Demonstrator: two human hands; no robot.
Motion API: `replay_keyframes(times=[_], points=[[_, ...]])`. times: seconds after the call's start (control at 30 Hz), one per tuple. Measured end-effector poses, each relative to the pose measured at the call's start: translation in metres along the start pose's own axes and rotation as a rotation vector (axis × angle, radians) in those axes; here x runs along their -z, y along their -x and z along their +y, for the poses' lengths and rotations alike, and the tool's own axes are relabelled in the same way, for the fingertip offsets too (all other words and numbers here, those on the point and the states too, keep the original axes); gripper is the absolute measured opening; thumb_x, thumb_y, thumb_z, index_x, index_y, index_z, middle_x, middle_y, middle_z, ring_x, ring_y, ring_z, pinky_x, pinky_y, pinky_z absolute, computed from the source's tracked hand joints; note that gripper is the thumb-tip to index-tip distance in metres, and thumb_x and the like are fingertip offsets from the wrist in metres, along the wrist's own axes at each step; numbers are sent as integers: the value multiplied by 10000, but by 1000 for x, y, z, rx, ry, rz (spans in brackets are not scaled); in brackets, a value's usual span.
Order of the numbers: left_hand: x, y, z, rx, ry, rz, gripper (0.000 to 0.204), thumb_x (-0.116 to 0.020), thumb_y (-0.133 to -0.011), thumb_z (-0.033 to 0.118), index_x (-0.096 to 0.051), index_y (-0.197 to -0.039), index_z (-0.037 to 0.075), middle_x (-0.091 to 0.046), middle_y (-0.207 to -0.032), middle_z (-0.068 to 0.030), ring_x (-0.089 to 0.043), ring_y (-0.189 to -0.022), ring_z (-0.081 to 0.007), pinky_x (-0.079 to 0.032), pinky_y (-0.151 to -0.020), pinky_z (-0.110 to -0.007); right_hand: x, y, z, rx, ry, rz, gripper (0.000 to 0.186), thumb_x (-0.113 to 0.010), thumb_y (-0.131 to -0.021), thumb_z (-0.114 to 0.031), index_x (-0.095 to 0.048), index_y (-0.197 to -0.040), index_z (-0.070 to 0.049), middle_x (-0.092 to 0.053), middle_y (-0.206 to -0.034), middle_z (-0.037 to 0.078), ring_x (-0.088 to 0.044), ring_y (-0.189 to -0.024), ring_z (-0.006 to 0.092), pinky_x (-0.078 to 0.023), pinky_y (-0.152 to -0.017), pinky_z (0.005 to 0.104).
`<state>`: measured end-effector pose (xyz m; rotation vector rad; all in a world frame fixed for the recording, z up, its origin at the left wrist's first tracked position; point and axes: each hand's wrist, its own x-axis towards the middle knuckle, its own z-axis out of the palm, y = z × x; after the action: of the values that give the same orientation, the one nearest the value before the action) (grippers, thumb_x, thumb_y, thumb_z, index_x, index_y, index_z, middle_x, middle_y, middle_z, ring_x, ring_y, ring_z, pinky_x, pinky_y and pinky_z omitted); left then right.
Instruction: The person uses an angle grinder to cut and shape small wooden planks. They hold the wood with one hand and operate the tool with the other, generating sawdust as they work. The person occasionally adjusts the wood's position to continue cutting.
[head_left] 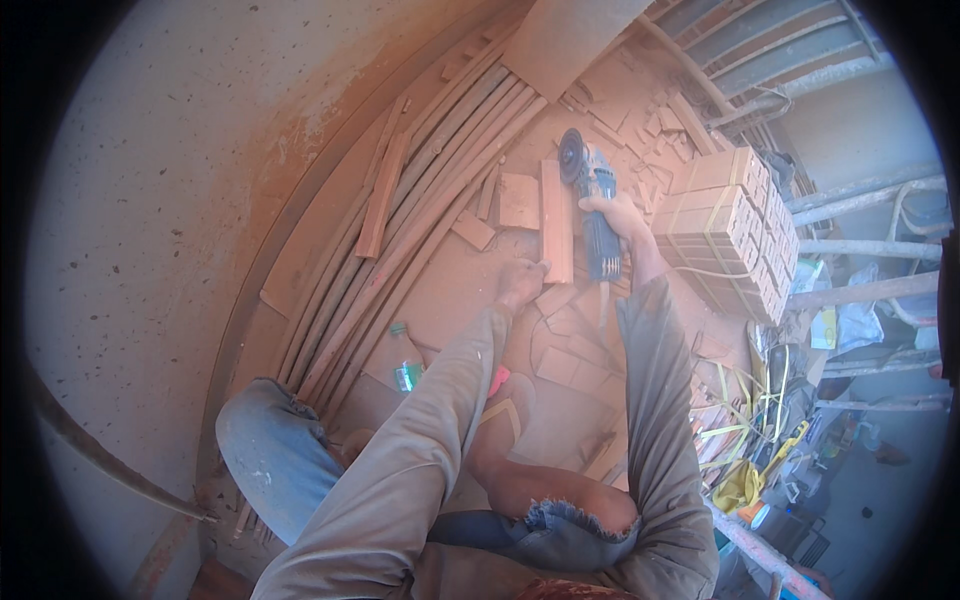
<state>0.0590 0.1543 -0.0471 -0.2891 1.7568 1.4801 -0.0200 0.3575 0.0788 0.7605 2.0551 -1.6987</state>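
Observation:
My right hand (622, 215) is wrapped round the body of an angle grinder (600, 240), whose dark disc points away from me at the far end. The disc sits beside the far end of a long, narrow reddish tile strip (557, 215); whether they touch I cannot tell. Closed at the near end of that strip is my left hand (520, 283), its fingertips on the strip's edge. The strip lies lengthwise away from me, just left of the grinder. Dust hazes the air round the tool.
Long poles (400, 235) lie along the wall on the left. A strapped stack of tiles (715, 225) stands to the right, with broken tile pieces (580, 365) scattered on the floor. A plastic bottle (405, 358) is near my left forearm. Metal scaffolding (870, 290) and yellow straps (740, 400) are farther right.

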Motion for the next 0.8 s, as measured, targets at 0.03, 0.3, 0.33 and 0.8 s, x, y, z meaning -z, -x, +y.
replay_keyframes(times=[0.03,0.3,0.33,0.8], points=[[0,2,2,-1,7,-2,473,-674,-952,426,-766,-947,-38,-761,-981,-210,-722,-971,-301,-519,-877,-419,1,-1,-1,-11,-9,-2,360,-784,-812,-110,-663,-1121,27,-665,-939,53,-648,-788,157,-537,-672,342],[4,6,6,-61,-78,71,419,-671,-984,384,-744,-862,-11,-721,-771,-106,-676,-711,-175,-523,-681,-352,-4,4,4,67,54,11,353,-785,-816,-181,-682,-1105,-7,-673,-932,42,-653,-795,144,-540,-689,325],[5,6,5,-67,-105,75,420,-672,-983,384,-748,-871,-13,-726,-777,-109,-683,-718,-178,-527,-687,-353,-4,7,5,39,41,17,354,-785,-816,-180,-682,-1108,-8,-673,-936,42,-652,-802,142,-539,-695,325],[-4,-2,-1,-13,-23,45,434,-689,-946,410,-765,-870,-10,-746,-859,-167,-712,-824,-254,-529,-783,-391,3,49,44,20,44,8,301,-779,-819,-138,-652,-1065,-20,-650,-876,48,-648,-740,147,-539,-649,323]])
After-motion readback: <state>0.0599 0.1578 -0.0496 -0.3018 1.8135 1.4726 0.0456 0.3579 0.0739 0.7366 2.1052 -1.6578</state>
